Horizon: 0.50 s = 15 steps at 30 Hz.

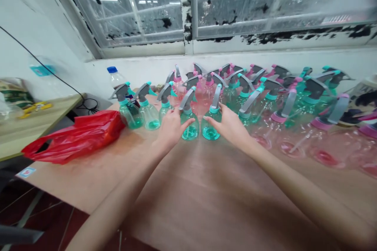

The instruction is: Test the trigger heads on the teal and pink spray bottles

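Note:
Several spray bottles with grey triggers stand in rows at the far side of the wooden table (188, 188), teal ones on the left and pink ones on the right. My left hand (171, 127) rests against a teal spray bottle (188, 119) in the front row, its fingers curved round the left side and its thumb pointing right. My right hand (228, 123) reaches the neighbouring teal spray bottle (211, 119), thumb stretched toward its body and fingers behind it. Both arms extend forward over the table.
A crumpled red plastic bag (76, 135) lies on the table's left end. Behind it stands a clear bottle with a blue cap (114, 78). A second table (32, 119) sits to the left, with a black cable. A grimy window fills the back wall.

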Each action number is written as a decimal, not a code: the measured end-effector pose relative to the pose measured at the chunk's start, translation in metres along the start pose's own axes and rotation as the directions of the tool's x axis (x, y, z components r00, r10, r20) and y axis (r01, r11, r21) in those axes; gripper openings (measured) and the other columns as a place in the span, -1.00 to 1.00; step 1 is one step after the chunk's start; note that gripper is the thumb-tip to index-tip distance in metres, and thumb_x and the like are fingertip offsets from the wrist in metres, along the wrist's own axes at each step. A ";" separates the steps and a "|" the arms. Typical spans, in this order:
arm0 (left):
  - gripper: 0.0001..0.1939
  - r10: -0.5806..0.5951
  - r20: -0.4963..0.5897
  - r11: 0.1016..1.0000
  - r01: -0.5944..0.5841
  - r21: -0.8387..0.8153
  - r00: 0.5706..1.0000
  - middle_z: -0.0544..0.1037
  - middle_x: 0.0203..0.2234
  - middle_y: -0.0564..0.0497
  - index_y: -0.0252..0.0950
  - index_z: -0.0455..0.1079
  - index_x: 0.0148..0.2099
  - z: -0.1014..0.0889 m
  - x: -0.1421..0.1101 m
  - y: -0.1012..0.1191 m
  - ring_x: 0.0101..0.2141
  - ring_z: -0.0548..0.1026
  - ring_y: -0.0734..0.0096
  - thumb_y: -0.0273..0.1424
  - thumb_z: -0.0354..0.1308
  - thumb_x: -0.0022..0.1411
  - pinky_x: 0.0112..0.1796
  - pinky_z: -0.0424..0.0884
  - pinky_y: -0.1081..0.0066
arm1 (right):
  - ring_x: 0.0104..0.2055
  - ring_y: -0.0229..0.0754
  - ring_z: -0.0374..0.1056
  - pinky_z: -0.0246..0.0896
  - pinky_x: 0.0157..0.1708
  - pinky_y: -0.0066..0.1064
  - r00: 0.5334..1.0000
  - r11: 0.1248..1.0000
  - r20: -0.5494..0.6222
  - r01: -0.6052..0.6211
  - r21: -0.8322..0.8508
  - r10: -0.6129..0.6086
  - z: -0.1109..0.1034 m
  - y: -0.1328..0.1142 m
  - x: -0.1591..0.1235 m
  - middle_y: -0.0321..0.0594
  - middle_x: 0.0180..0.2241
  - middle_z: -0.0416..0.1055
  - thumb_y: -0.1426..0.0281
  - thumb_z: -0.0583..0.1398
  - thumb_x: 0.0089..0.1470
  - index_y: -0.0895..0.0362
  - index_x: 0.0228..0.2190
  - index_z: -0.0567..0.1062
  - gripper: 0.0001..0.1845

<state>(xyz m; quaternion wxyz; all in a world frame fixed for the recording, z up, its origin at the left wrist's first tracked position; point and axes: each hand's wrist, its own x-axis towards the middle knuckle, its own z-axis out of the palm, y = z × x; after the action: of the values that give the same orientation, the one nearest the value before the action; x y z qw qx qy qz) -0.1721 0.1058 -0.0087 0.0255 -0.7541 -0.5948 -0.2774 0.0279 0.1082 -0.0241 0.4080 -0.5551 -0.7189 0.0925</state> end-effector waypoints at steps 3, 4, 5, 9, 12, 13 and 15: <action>-0.51 0.026 -0.005 1.000 -0.026 0.006 1.000 0.52 -0.19 -0.29 -0.45 0.31 0.02 0.005 0.009 -0.001 -0.07 0.45 -0.05 -0.12 0.14 0.26 -0.08 0.36 0.09 | 0.00 0.26 0.40 0.31 -0.08 0.04 0.999 0.998 0.036 -0.033 -0.049 0.035 0.001 -0.001 0.005 0.23 -0.11 0.47 0.10 0.19 0.11 0.30 -0.03 0.40 -0.44; -0.51 0.034 -0.008 0.999 -0.034 0.006 0.999 0.52 -0.20 -0.30 -0.46 0.31 0.02 0.006 0.012 -0.001 -0.06 0.45 -0.06 -0.12 0.13 0.27 -0.07 0.36 0.09 | -0.06 0.23 0.43 0.34 -0.12 0.00 0.998 0.997 0.054 -0.042 -0.064 0.046 0.001 -0.001 0.006 0.18 -0.17 0.49 0.12 0.19 0.12 0.28 -0.10 0.43 -0.51; -0.51 0.042 -0.010 0.999 -0.042 0.005 0.999 0.52 -0.19 -0.31 -0.46 0.31 0.02 0.008 0.015 -0.002 -0.05 0.44 -0.06 -0.12 0.13 0.27 -0.07 0.36 0.09 | -0.10 0.20 0.45 0.35 -0.16 -0.04 0.996 0.996 0.066 -0.047 -0.074 0.052 0.001 -0.001 0.007 0.14 -0.22 0.50 0.13 0.19 0.13 0.26 -0.16 0.44 -0.57; -0.51 0.076 -0.016 0.997 -0.076 -0.019 0.997 0.53 -0.18 -0.29 -0.44 0.31 0.04 0.013 0.023 -0.005 -0.02 0.43 -0.06 -0.14 0.17 0.25 -0.05 0.36 0.10 | -0.17 0.15 0.47 0.36 -0.24 -0.12 0.997 0.994 0.066 -0.028 -0.106 0.036 -0.001 -0.003 0.006 0.06 -0.29 0.50 0.11 0.20 0.13 0.19 -0.26 0.44 -0.63; -0.43 0.088 -0.038 0.995 -0.090 -0.051 0.995 0.49 -0.07 -0.32 -0.45 0.23 0.15 0.014 0.020 -0.004 0.04 0.38 -0.04 -0.17 0.19 0.25 -0.01 0.35 0.10 | -0.18 0.15 0.47 0.36 -0.27 -0.15 0.996 0.989 0.079 -0.023 -0.143 0.035 -0.004 -0.004 0.003 0.05 -0.29 0.50 0.07 0.19 0.13 0.18 -0.26 0.44 -0.60; -0.38 0.088 -0.058 0.993 -0.092 -0.073 0.994 0.45 -0.01 -0.33 -0.44 0.16 0.21 0.014 0.017 -0.003 0.07 0.37 -0.02 -0.17 0.19 0.25 0.02 0.33 0.09 | -0.18 0.15 0.47 0.36 -0.27 -0.15 0.996 0.988 0.086 -0.022 -0.150 0.035 -0.004 -0.005 0.001 0.05 -0.29 0.50 0.06 0.18 0.13 0.18 -0.26 0.44 -0.59; -0.30 0.080 -0.106 0.987 -0.094 -0.133 0.991 0.38 0.09 -0.32 -0.40 0.04 0.29 0.011 0.009 -0.001 0.10 0.34 0.03 -0.19 0.19 0.26 0.07 0.30 0.07 | -0.18 0.15 0.47 0.36 -0.29 -0.16 0.995 0.987 0.098 -0.012 -0.161 0.028 -0.006 -0.006 -0.002 0.06 -0.29 0.50 0.04 0.17 0.14 0.18 -0.23 0.43 -0.56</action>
<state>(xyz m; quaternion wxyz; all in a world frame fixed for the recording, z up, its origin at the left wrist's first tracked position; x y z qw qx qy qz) -0.1670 0.1183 -0.0140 0.0154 -0.7645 -0.5386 -0.3539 0.0272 0.1021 -0.0178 0.3246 -0.5881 -0.7378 0.0663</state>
